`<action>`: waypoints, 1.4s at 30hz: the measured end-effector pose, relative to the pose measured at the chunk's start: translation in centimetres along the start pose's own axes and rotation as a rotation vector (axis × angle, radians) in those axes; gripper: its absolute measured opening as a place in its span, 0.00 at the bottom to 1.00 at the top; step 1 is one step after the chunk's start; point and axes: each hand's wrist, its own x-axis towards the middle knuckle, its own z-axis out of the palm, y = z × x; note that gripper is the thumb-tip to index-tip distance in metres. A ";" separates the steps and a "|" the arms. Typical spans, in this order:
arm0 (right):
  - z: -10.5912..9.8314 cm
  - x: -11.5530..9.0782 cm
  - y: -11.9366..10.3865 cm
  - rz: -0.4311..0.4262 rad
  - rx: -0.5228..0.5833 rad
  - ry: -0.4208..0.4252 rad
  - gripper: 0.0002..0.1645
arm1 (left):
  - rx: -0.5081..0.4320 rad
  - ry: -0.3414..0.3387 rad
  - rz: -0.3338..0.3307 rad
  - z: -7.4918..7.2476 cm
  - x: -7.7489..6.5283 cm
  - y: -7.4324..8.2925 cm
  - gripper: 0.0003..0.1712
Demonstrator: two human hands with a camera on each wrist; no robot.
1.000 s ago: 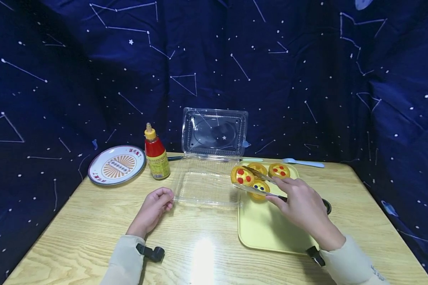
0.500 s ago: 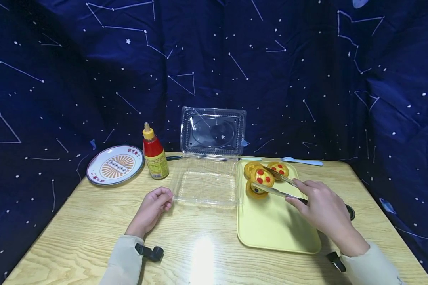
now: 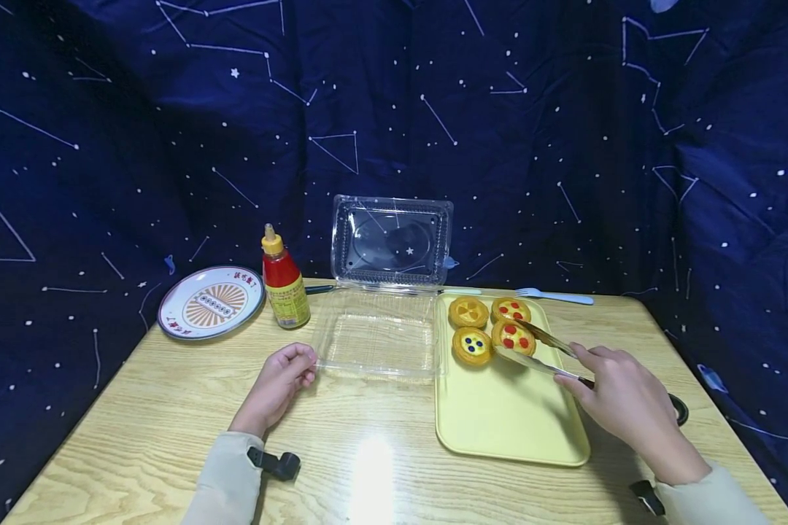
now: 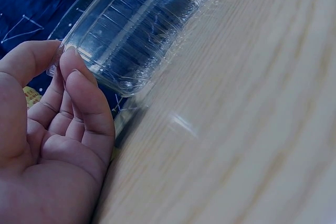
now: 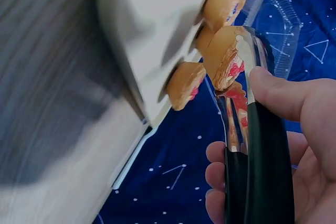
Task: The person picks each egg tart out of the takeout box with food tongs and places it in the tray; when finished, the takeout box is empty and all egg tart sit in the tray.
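My right hand [image 3: 624, 397] grips a pair of metal tongs [image 5: 265, 145] with black handles. Between the tong tips is an egg tart with red dots [image 3: 514, 338], held just above the yellow tray [image 3: 505, 415]; the right wrist view shows a gap beneath it. On the tray's far part sit a tart with blue dots [image 3: 472, 345], a plain-topped tart [image 3: 468, 312] and another red-dotted tart [image 3: 511, 310]. My left hand [image 3: 279, 383] pinches the near left corner of a clear plastic clamshell box [image 3: 381, 343], whose lid [image 3: 392, 240] stands up at the back.
Left of the box stand a sauce bottle [image 3: 285, 284] with a yellow cap and a patterned plate [image 3: 211, 302]. A light blue fork [image 3: 554, 296] lies behind the tray. A dark starry cloth [image 3: 394, 109] hangs behind the table.
My right hand has moved right with the tongs, carrying the red-dotted tart from the box's right edge over to the right side of the tray. The left hand keeps its hold on the box.
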 end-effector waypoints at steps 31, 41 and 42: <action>1.4 -0.8 0.7 0.118 0.035 -0.116 0.47 | 0.014 0.007 0.005 0.0 0.1 0.1 0.05; 1.3 -0.7 0.2 0.171 0.140 0.005 0.49 | 0.023 0.013 -0.001 0.1 -0.1 0.0 0.04; 1.4 -0.7 0.3 0.184 0.151 0.005 0.50 | 0.024 0.011 0.000 0.1 -0.1 0.1 0.04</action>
